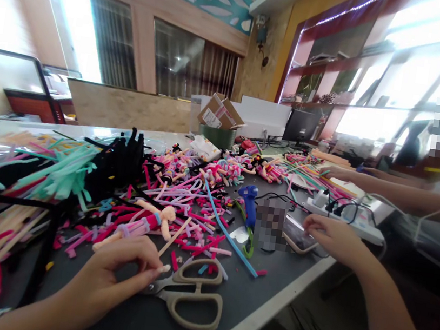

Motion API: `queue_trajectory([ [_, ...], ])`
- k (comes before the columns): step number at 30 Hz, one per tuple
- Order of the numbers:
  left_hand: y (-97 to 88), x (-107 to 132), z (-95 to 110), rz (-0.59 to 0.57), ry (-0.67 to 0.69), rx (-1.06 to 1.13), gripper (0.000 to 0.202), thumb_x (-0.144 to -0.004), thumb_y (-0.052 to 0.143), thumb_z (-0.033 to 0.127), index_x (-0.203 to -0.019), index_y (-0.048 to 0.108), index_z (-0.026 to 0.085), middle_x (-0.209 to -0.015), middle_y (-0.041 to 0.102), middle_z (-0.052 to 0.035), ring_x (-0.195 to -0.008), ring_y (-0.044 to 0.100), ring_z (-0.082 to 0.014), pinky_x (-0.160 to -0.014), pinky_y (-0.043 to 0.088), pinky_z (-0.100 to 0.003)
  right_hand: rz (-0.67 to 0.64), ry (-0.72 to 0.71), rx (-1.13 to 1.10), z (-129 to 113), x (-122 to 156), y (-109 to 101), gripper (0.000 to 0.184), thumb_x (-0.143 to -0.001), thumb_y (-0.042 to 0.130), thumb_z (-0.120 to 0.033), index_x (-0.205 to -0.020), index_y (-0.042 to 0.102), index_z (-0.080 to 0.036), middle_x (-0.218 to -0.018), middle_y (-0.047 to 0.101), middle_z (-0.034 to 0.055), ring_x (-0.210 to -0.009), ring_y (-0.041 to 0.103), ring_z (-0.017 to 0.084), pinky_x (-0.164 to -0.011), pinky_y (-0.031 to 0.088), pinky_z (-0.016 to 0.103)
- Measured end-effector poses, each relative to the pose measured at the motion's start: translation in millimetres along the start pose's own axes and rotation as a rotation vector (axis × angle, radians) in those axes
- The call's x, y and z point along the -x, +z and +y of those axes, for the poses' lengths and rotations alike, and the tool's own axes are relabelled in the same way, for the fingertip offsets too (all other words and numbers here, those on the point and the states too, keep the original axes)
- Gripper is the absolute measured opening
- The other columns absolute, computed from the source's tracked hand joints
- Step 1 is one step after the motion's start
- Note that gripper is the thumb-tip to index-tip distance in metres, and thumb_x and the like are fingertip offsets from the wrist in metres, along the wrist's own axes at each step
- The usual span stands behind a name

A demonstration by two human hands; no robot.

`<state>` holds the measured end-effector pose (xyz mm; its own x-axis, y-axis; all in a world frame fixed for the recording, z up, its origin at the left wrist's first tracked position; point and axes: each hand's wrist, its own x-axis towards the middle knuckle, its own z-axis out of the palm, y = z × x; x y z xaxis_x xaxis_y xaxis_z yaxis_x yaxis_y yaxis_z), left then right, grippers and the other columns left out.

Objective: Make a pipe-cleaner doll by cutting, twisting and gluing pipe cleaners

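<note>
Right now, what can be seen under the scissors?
Through the loops of the scissors, dark tabletop shows, with a red scrap and a blue scrap within the upper loop. Anything directly beneath the scissors is hidden.

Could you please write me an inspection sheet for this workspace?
Surface: grey table with a pale edge, largely covered.
Job's things: doll lying beyond the left hand; scissors lying beside that hand, blades partly hidden; blue glue gun farther back.
Clutter: loose pink and lilac strips around the doll; mint strips and a black bundle to the left.
Hands: left pinches a small pale piece; right hand has its fingertips at the phone.
Cables: black cables plugged into a white power strip.
Surroundings: a co-worker's arm at the right; monitor and cardboard box behind.
</note>
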<state>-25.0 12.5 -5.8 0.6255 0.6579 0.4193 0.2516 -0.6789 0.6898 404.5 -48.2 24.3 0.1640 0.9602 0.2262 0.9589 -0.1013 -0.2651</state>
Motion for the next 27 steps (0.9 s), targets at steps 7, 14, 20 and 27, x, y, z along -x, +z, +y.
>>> queue_trajectory([
  [7,0.7,1,1,0.022,-0.025,0.004,0.014,-0.082,0.054,0.019,-0.074,0.065,0.019,-0.072,0.063,-0.0011,-0.071,0.056,-0.0134,-0.067,0.043,-0.023,-0.030,-0.017,-0.015,4,-2,8,0.017,-0.069,0.043,-0.017,-0.071,0.059,-0.023,-0.069,0.072,-0.0010,-0.065,0.066,0.019,-0.061,0.046,0.027],
  [14,-1.6,-1,1,-0.020,0.009,-0.024,0.013,-0.083,0.053,0.019,-0.074,0.063,0.017,-0.070,0.062,-0.0013,-0.069,0.056,-0.0133,-0.066,0.044,-0.023,0.092,-0.082,-0.030,-5,-7,14,0.019,-0.080,0.040,-0.025,-0.086,0.058,-0.022,-0.087,0.072,0.0039,-0.080,0.066,0.021,-0.071,0.047,0.031],
  [20,-4.1,-1,1,-0.040,0.051,-0.092,0.014,-0.083,0.052,0.017,-0.075,0.063,0.018,-0.071,0.063,-0.0010,-0.070,0.058,-0.0134,-0.067,0.045,-0.023,0.108,-0.129,-0.015,-12,-12,27,0.021,-0.081,0.041,-0.024,-0.086,0.061,-0.024,-0.086,0.073,0.0033,-0.083,0.066,0.022,-0.075,0.048,0.034],
  [27,-4.3,-1,0,-0.064,0.050,-0.094,0.014,-0.085,0.051,0.017,-0.077,0.062,0.018,-0.073,0.063,-0.0008,-0.072,0.058,-0.0132,-0.068,0.045,-0.023,0.185,-0.114,0.045,-4,-11,28,0.021,-0.084,0.040,-0.025,-0.090,0.061,-0.024,-0.089,0.072,0.0026,-0.089,0.065,0.023,-0.075,0.046,0.035],
])
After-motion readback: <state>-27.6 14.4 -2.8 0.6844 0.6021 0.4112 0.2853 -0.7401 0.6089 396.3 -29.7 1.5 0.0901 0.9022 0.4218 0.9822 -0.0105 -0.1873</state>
